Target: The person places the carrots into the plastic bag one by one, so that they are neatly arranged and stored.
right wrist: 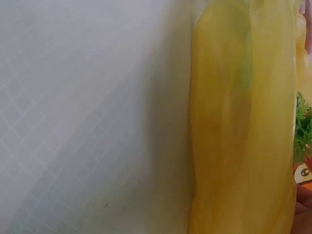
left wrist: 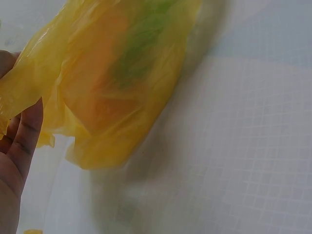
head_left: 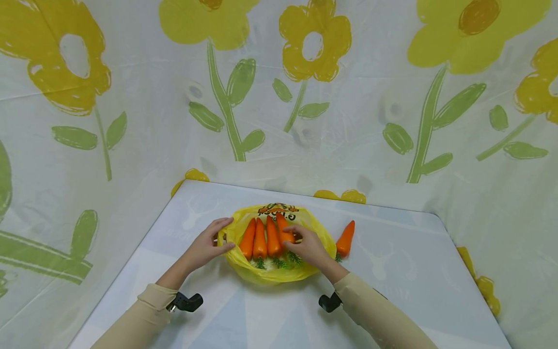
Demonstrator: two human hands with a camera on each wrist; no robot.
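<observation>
A yellow plastic bag (head_left: 270, 277) lies open on the table with several orange carrots (head_left: 259, 240) side by side inside, green tops toward me. My left hand (head_left: 209, 244) holds the bag's left rim between thumb and fingers; the left wrist view shows the thin plastic (left wrist: 141, 117) bunched there. Reaching into the bag's right part, my right hand (head_left: 308, 246) grips the rightmost carrot inside (head_left: 281, 223), its fingertips on the carrot's body. In the right wrist view the bag's side (right wrist: 234, 122) hides most of that hand. Outside the bag, one more carrot (head_left: 346, 240) lies just to the right.
The pale table (head_left: 401, 271) carries a faint blue and white pattern. Behind and beside it hang white cloth walls (head_left: 348, 145) printed with yellow flowers. Black wrist mounts (head_left: 187, 302) sit under both forearms.
</observation>
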